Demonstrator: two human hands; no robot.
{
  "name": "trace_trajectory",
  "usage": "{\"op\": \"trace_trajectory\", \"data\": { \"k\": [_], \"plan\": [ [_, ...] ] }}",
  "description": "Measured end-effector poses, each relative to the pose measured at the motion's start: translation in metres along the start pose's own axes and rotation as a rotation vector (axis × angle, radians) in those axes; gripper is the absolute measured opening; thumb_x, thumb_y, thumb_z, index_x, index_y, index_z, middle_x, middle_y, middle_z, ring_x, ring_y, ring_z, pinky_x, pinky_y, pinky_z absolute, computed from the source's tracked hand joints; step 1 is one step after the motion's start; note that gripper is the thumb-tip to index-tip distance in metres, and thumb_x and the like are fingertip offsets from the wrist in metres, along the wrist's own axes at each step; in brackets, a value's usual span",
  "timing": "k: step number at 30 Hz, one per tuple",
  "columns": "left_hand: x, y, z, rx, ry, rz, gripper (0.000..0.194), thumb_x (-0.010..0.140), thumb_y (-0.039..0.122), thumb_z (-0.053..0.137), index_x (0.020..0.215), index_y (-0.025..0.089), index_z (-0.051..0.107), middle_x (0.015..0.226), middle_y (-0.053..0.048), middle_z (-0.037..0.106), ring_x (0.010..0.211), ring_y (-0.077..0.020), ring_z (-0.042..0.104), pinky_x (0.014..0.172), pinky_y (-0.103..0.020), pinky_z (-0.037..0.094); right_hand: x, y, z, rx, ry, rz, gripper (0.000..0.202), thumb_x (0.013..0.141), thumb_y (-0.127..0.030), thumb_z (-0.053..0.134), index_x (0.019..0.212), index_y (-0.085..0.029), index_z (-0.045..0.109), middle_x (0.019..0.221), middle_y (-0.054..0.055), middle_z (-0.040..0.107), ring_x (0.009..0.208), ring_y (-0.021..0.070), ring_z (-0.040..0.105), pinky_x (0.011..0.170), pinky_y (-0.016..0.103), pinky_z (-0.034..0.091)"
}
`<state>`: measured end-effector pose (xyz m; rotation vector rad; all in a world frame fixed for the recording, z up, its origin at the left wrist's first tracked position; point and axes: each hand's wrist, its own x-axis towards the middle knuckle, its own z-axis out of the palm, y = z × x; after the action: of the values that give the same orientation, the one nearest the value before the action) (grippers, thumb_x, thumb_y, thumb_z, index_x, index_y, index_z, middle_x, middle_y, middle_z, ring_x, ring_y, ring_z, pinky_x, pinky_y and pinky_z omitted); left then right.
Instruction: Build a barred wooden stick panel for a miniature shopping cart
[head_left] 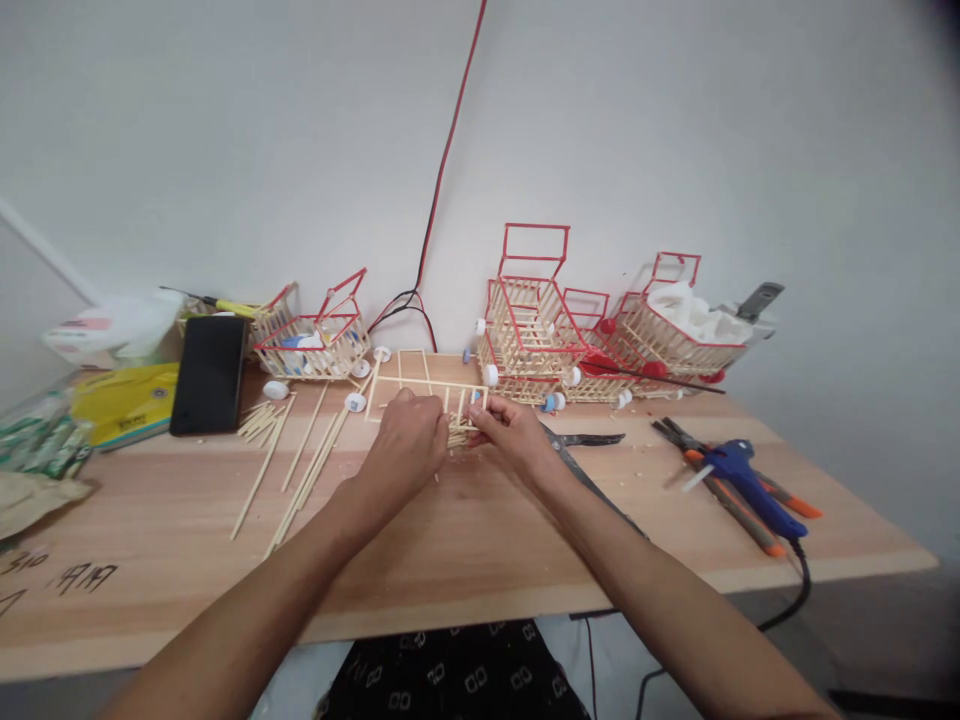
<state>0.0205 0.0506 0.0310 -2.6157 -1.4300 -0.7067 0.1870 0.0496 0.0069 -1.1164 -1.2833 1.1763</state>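
Note:
Between my hands is a small frame of pale wooden sticks (431, 384), a long rectangle with several short crossbars at its right part. My left hand (411, 437) is closed at the frame's lower middle, fingers curled, its fingertips partly hidden. My right hand (510, 427) pinches the frame's right end between thumb and fingers. Under and behind the frame, short cut sticks (459, 437) lie on the table. Long loose sticks (311, 480) rest to the left of my left hand.
Stick-built carts with red rims (536, 320) stand along the wall, others (311, 345) at left. A phone (208, 375) leans beside a yellow packet (127, 402). At right on the table (480, 560) lie a blue glue gun (750, 485), pliers (731, 500) and dark scissors (589, 470).

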Motion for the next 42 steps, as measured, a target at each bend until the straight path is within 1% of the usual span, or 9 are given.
{"op": "trace_trajectory", "data": {
  "k": [5, 14, 21, 25, 28, 30, 34, 37, 42],
  "plan": [
    [-0.001, -0.002, 0.003, 0.004, 0.002, 0.006, 0.024, 0.089, 0.016, 0.041, 0.068, 0.016, 0.055, 0.067, -0.008, 0.06, 0.072, -0.0229, 0.051, 0.068, -0.034, 0.036, 0.0, 0.0, 0.0, -0.017, 0.006, 0.006, 0.041, 0.062, -0.057, 0.072, 0.069, -0.018, 0.061, 0.063, -0.003, 0.058, 0.057, 0.0124, 0.058, 0.057, 0.028, 0.055],
    [-0.001, 0.0, -0.001, 0.005, -0.029, -0.03, 0.023, 0.087, 0.014, 0.042, 0.07, 0.014, 0.057, 0.069, -0.009, 0.061, 0.074, -0.0231, 0.053, 0.068, -0.034, 0.037, 0.001, 0.002, 0.001, -0.008, 0.003, 0.009, 0.043, 0.06, -0.058, 0.074, 0.068, -0.018, 0.061, 0.062, -0.003, 0.058, 0.055, 0.012, 0.058, 0.056, 0.028, 0.055],
    [-0.001, -0.001, 0.002, 0.001, -0.023, -0.027, 0.022, 0.088, 0.015, 0.044, 0.071, 0.014, 0.059, 0.07, -0.01, 0.062, 0.075, -0.0235, 0.054, 0.069, -0.033, 0.037, 0.001, 0.002, 0.001, 0.011, 0.001, 0.0, 0.042, 0.061, -0.056, 0.074, 0.069, -0.017, 0.062, 0.062, -0.003, 0.058, 0.055, 0.0111, 0.057, 0.056, 0.027, 0.055],
    [0.001, -0.003, 0.003, 0.004, -0.045, 0.017, 0.027, 0.092, 0.019, 0.043, 0.072, 0.014, 0.061, 0.069, -0.009, 0.064, 0.073, -0.0234, 0.056, 0.071, -0.034, 0.039, 0.003, 0.005, -0.002, 0.003, -0.011, -0.005, 0.04, 0.063, -0.056, 0.072, 0.07, -0.017, 0.062, 0.065, -0.003, 0.059, 0.055, 0.0106, 0.056, 0.056, 0.026, 0.054],
    [0.004, -0.006, -0.002, 0.022, -0.053, 0.027, 0.031, 0.094, 0.019, 0.04, 0.074, 0.013, 0.063, 0.071, -0.01, 0.066, 0.071, -0.0236, 0.057, 0.072, -0.035, 0.04, 0.005, 0.008, -0.005, -0.008, -0.024, -0.011, 0.039, 0.067, -0.055, 0.07, 0.073, -0.017, 0.063, 0.065, -0.003, 0.059, 0.055, 0.0105, 0.056, 0.055, 0.026, 0.054],
    [0.005, -0.008, -0.008, 0.005, 0.018, 0.015, 0.029, 0.094, 0.018, 0.039, 0.08, 0.013, 0.064, 0.078, -0.011, 0.067, 0.075, -0.024, 0.058, 0.074, -0.036, 0.04, 0.006, 0.01, -0.006, -0.01, -0.026, -0.009, 0.039, 0.067, -0.055, 0.07, 0.074, -0.017, 0.064, 0.064, -0.003, 0.059, 0.054, 0.0107, 0.055, 0.054, 0.026, 0.053],
    [0.006, -0.011, -0.02, -0.105, 0.23, -0.036, 0.019, 0.091, 0.018, 0.046, 0.084, 0.015, 0.063, 0.085, -0.008, 0.068, 0.083, -0.023, 0.057, 0.076, -0.034, 0.041, 0.006, 0.01, -0.004, -0.005, -0.002, -0.003, 0.04, 0.064, -0.056, 0.071, 0.07, -0.018, 0.063, 0.062, -0.003, 0.057, 0.054, 0.0109, 0.054, 0.052, 0.025, 0.052],
    [0.005, -0.011, -0.024, -0.184, 0.281, -0.047, 0.014, 0.089, 0.019, 0.051, 0.08, 0.017, 0.061, 0.08, -0.005, 0.067, 0.079, -0.0211, 0.056, 0.075, -0.033, 0.041, 0.005, 0.01, 0.0, 0.007, 0.015, -0.004, 0.04, 0.064, -0.055, 0.072, 0.069, -0.018, 0.062, 0.063, -0.003, 0.057, 0.055, 0.0108, 0.054, 0.054, 0.026, 0.053],
    [0.005, -0.011, -0.026, -0.238, 0.385, -0.064, 0.012, 0.088, 0.018, 0.051, 0.089, 0.016, 0.063, 0.085, -0.006, 0.068, 0.083, -0.0208, 0.056, 0.078, -0.033, 0.042, 0.003, 0.01, 0.002, 0.001, 0.003, -0.019, 0.037, 0.067, -0.054, 0.07, 0.072, -0.018, 0.062, 0.065, -0.002, 0.056, 0.056, 0.0119, 0.054, 0.056, 0.028, 0.053]
  ]
}}
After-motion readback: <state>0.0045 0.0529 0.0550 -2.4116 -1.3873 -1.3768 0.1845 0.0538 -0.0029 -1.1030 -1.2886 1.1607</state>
